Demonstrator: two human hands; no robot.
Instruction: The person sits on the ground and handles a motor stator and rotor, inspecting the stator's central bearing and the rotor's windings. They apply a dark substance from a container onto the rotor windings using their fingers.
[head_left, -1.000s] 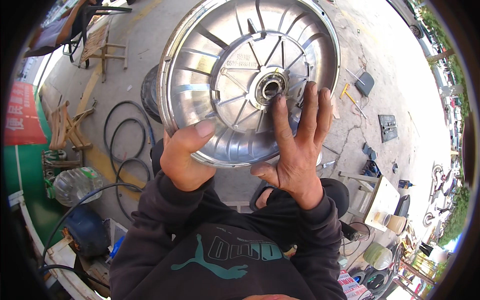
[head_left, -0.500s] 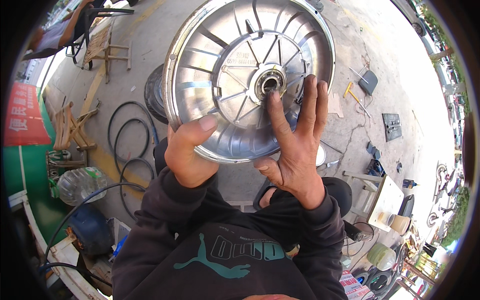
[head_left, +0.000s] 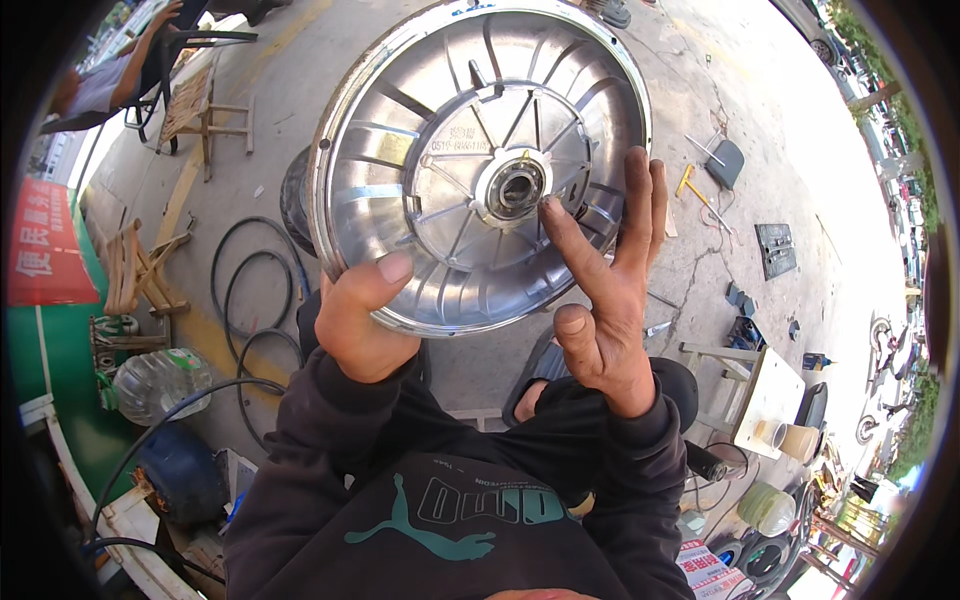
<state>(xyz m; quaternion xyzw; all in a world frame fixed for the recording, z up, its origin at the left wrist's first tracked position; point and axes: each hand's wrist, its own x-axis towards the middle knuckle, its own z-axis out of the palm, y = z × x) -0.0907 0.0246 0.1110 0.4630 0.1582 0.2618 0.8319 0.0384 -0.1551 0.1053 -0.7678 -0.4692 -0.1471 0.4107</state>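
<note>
A large round wheel hub cover (head_left: pixel 385 135), silvery and ribbed inside, is held up before me with its hollow face toward me. At its centre a bearing (head_left: pixel 516 190) sits in a raised ring with dark grease about it. My left hand (head_left: pixel 365 320) grips the lower left rim, thumb over the inner face and the other fingers hidden behind. My right hand (head_left: pixel 610 300) has its fingers spread. Its index fingertip is beside the bearing; whether it touches cannot be told. The other fingers stretch up past the cover's right edge.
Black hose (head_left: pixel 225 270) lies coiled at the left, near wooden folding stools (head_left: pixel 150 265) and a clear plastic jug (head_left: pixel 160 385). On the right are a yellow-headed hammer (head_left: pixel 703 196), a dark tool tray (head_left: pixel 775 250) and a small table (head_left: pixel 770 400) with cups. A seated person (head_left: pixel 115 80) is far left.
The hub cover and my left hand have shifted a little left and down. My right index finger has drawn off the bearing's middle to its lower right, and the thumb has turned upward.
</note>
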